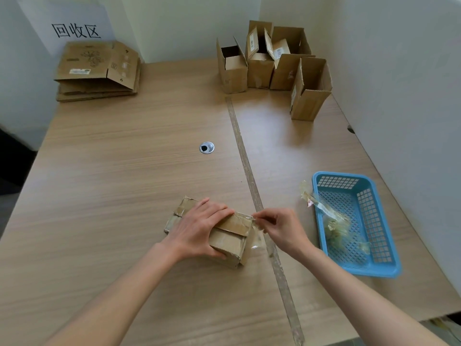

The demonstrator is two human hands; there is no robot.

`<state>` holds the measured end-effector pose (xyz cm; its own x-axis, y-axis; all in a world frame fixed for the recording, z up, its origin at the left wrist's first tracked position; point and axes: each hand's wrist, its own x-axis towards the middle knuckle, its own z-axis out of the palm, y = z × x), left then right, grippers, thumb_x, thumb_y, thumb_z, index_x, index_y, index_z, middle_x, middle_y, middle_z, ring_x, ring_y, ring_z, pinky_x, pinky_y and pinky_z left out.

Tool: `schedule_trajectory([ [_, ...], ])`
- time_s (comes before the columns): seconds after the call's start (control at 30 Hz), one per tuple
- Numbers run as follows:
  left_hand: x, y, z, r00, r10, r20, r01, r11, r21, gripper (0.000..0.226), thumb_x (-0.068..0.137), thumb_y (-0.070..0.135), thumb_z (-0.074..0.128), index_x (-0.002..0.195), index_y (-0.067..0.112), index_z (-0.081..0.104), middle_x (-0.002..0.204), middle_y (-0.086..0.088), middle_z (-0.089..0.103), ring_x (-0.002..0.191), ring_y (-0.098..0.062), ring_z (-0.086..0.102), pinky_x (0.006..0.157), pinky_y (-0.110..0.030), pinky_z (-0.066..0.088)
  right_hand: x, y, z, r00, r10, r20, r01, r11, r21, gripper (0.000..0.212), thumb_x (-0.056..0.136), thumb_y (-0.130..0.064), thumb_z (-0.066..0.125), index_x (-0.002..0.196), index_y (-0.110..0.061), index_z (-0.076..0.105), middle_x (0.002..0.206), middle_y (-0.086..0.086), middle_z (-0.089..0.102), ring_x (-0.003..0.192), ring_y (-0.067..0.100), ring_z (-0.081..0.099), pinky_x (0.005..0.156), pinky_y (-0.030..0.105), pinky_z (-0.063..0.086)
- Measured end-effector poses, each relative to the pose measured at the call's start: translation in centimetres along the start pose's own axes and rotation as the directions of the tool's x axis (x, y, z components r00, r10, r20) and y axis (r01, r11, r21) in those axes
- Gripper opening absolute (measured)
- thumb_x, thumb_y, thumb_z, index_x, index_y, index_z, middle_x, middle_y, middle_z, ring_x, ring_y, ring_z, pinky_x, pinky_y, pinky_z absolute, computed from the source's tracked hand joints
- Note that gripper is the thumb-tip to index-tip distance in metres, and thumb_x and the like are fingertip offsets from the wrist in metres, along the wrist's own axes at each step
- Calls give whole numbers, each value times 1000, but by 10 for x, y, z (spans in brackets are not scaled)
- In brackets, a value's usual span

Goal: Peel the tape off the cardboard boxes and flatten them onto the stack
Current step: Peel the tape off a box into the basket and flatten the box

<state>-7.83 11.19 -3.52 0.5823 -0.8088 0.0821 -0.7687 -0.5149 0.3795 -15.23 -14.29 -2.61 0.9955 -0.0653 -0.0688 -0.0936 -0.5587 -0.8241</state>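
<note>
At the far left of the table point(124, 158), the stack of flattened boxes point(98, 71) is lying below a wall sign, well apart from the work. Near the front, the left hand point(199, 231) is grasping the small taped box point(224, 236), fingers spread over its top and thumb curled round the near edge. Just to its right, the right hand point(282, 227) is pinching the loose end of the clear tape point(254, 229) at the box's right end, so the tape is running from that grip back onto the cardboard. The tape looks thin and is likely to tear short or strip the paper face if it is being pulled too steeply; the box may also slide if the left hand is easing off. Further right, the blue basket point(384, 268) is holding crumpled tape scraps, and upright open boxes point(272, 63) are waiting at the back.
</note>
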Motion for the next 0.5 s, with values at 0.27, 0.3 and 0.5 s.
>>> schedule_trajectory([
  [0.27,13,2,-9,983,95,160,-145,929,339,97,73,24,85,156,33,37,164,3,32,154,-23,22,126,-51,7,13,-5,-27,877,-194,440,392,818,-421,18,99,-9,56,105,-13,72,100,1,70,91,22,63,78,38,51],
  [0.3,14,7,-8,992,46,120,-90,913,399,98,72,10,82,156,34,37,166,0,28,155,-26,20,125,-55,10,11,-6,-25,874,-196,444,397,816,-420,17,100,-11,55,106,-13,71,101,0,69,92,21,63,79,38,51],
  [0.5,2,28,18,866,-309,394,292,951,104,107,78,21,68,162,35,2,169,1,-16,153,-17,-20,123,-55,13,-10,9,-8,943,-121,309,245,882,-403,17,100,-21,56,103,-15,72,95,-4,70,77,8,55,77,29,52],
])
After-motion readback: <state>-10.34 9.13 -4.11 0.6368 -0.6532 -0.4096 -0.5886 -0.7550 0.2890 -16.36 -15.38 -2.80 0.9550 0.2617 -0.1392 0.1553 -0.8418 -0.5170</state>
